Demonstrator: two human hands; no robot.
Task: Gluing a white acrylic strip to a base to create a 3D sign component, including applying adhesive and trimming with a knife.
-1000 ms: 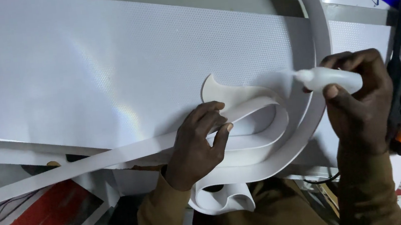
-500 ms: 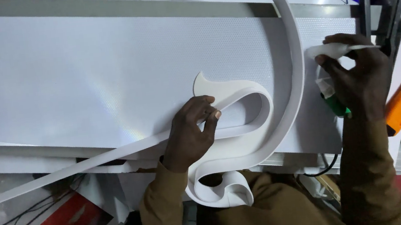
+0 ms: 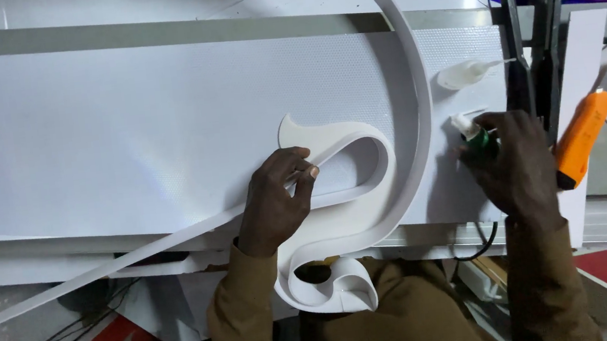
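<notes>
On the left, we see the white strip point(image 3: 101, 266) running loose across the table point(image 3: 124, 130) toward the left hand point(image 3: 273, 204), whose fingers are pinched together on it, pressing it against the white curved letter point(image 3: 332, 152). Part of the edge is already wrapped; the long tail remains unfixed. Right of it, the right hand point(image 3: 513, 169) seems closed on a small green-capped bottle point(image 3: 477, 139), beside an orange knife point(image 3: 578, 139).
</notes>
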